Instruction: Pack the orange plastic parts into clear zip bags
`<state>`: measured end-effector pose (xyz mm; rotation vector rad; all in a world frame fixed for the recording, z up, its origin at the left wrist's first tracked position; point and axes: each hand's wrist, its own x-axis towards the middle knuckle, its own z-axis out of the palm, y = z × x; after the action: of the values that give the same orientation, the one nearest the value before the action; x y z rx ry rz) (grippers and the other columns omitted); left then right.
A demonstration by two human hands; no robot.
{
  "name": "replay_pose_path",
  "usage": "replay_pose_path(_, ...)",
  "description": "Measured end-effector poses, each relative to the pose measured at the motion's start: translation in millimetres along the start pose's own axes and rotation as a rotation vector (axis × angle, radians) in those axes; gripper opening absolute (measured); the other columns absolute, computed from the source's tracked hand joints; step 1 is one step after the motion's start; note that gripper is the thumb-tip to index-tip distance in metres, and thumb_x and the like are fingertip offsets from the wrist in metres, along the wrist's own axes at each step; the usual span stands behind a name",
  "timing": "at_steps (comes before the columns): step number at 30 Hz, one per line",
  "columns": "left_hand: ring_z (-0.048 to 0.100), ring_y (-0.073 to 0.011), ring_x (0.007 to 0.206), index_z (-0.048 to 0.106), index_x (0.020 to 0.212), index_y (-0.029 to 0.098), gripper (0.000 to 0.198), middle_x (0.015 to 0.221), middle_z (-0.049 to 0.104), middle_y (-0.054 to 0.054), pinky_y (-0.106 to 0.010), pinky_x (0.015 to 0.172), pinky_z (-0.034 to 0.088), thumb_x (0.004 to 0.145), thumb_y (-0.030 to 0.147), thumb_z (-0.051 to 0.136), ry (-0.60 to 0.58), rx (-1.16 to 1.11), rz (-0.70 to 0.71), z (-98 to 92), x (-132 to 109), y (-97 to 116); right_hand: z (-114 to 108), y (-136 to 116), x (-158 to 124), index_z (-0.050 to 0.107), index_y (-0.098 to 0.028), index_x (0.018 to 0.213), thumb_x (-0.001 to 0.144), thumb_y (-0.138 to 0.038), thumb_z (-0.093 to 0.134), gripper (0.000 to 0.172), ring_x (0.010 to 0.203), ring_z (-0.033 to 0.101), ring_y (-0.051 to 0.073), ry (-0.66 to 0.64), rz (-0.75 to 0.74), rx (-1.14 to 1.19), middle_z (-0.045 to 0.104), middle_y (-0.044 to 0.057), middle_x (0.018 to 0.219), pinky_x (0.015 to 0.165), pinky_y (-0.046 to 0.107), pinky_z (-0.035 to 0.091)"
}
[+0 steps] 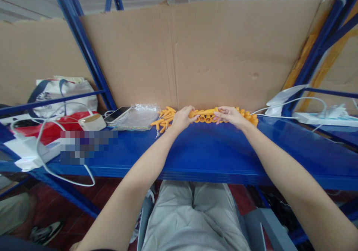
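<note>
Both of my hands reach to the back of the blue shelf (195, 154). Between them they hold an orange plastic piece (203, 112), a short rod. My left hand (182, 119) is closed round its left end. My right hand (229, 116) pinches its right end. Just under and behind the rod lies a row of assembled orange parts (247, 117) against the cardboard wall. A loose pile of small orange pieces (165, 118) lies left of my left hand.
A cardboard sheet (223, 53) backs the shelf. A clear plastic bag (138, 117) and a phone (119, 114) lie at the left, with a white charger and cables (41, 139), a red item and a tote bag (64, 92). White power strip (321, 118) at the right.
</note>
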<state>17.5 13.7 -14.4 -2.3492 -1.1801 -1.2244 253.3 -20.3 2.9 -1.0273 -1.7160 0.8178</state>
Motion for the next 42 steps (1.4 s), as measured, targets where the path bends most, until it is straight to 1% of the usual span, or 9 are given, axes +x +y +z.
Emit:
replay_pose_path(5, 0.062, -0.0183, 0.082, 0.058, 0.092, 0.021, 0.018, 0.088, 0.067, -0.003, -0.027, 0.072, 0.044, 0.081, 0.034, 0.064, -0.014, -0.034, 0.015, -0.5, 2, 0, 0, 3, 2, 0.06, -0.016, 0.093, 0.076, -0.053, 0.068, 0.041, 0.062, 0.065, 0.015, -0.029, -0.01, -0.089, 0.071, 0.009, 0.083, 0.055, 0.025, 0.05)
replay_pose_path(8, 0.061, -0.0183, 0.081, 0.057, 0.09, 0.021, 0.019, 0.086, 0.067, -0.003, -0.027, 0.072, 0.043, 0.081, 0.034, 0.065, -0.019, -0.048, 0.011, -1.3, 3, -2, 3, 8, 6, 0.059, -0.019, 0.104, 0.079, -0.047, 0.066, 0.039, 0.085, 0.066, 0.019, 0.075, -0.222, -0.292, 0.067, 0.011, 0.108, 0.074, 0.034, 0.053)
replay_pose_path(10, 0.061, -0.0179, 0.079, 0.057, 0.089, 0.02, 0.019, 0.085, 0.067, -0.003, -0.027, 0.071, 0.043, 0.08, 0.035, 0.066, -0.024, -0.05, 0.003, -1.9, 3, -3, 7, 9, 7, 0.059, -0.018, 0.109, 0.079, -0.04, 0.066, 0.038, 0.101, 0.062, 0.024, 0.137, -0.4, -0.523, 0.063, 0.012, 0.115, 0.088, 0.041, 0.049)
replay_pose_path(15, 0.061, -0.0176, 0.077, 0.057, 0.09, 0.02, 0.019, 0.083, 0.067, -0.002, -0.027, 0.07, 0.043, 0.079, 0.033, 0.066, -0.043, -0.045, -0.008, -2.3, 3, -3, 11, 6, 5, 0.064, -0.016, 0.104, 0.087, -0.028, 0.053, 0.024, 0.105, 0.058, 0.028, 0.104, -0.591, -0.959, 0.066, 0.014, 0.105, 0.102, 0.051, 0.035)
replay_pose_path(21, 0.062, -0.0187, 0.086, 0.057, 0.092, 0.021, 0.017, 0.091, 0.067, -0.003, -0.028, 0.076, 0.045, 0.08, 0.029, 0.066, -0.041, -0.057, 0.038, -4.2, 2, 3, 6, 1, 2, 0.067, -0.015, 0.104, 0.086, -0.026, 0.053, 0.025, 0.094, 0.062, 0.025, 0.027, -0.555, -0.868, 0.067, 0.013, 0.101, 0.086, 0.038, 0.047)
replay_pose_path(30, 0.062, -0.0194, 0.086, 0.059, 0.095, 0.02, 0.02, 0.091, 0.066, -0.005, -0.027, 0.074, 0.044, 0.079, 0.031, 0.066, -0.082, -0.024, 0.08, -9.3, 2, 7, 4, -1, 2, 0.07, -0.019, 0.097, 0.083, -0.033, 0.059, 0.023, 0.088, 0.064, 0.023, -0.062, -0.377, -0.883, 0.071, 0.008, 0.095, 0.079, 0.033, 0.047)
replay_pose_path(34, 0.058, -0.0146, 0.067, 0.059, 0.088, 0.019, 0.019, 0.069, 0.062, 0.002, -0.024, 0.063, 0.041, 0.077, 0.032, 0.068, -0.116, -0.111, 0.01, -3.1, 4, 4, 14, -4, -1, 0.066, -0.013, 0.1, 0.086, -0.031, 0.054, 0.025, 0.096, 0.061, 0.027, 0.014, -0.417, -1.115, 0.068, 0.014, 0.1, 0.088, 0.039, 0.045)
replay_pose_path(37, 0.051, -0.0115, 0.055, 0.059, 0.083, 0.019, 0.021, 0.056, 0.055, 0.006, -0.022, 0.055, 0.036, 0.075, 0.035, 0.07, -0.139, -0.171, -0.073, 1.6, 4, 4, 25, -7, -2, 0.066, -0.012, 0.096, 0.086, -0.023, 0.051, 0.021, 0.099, 0.058, 0.031, 0.1, -0.471, -1.327, 0.066, 0.017, 0.097, 0.101, 0.049, 0.035)
replay_pose_path(42, 0.045, -0.0101, 0.05, 0.059, 0.077, 0.019, 0.024, 0.05, 0.049, 0.008, -0.022, 0.053, 0.032, 0.072, 0.039, 0.07, -0.172, -0.233, -0.114, 3.5, 5, 5, 40, -5, 1, 0.069, -0.016, 0.096, 0.085, -0.01, 0.039, 0.032, 0.092, 0.057, 0.028, 0.186, -0.409, -1.379, 0.068, 0.014, 0.09, 0.107, 0.057, 0.025)
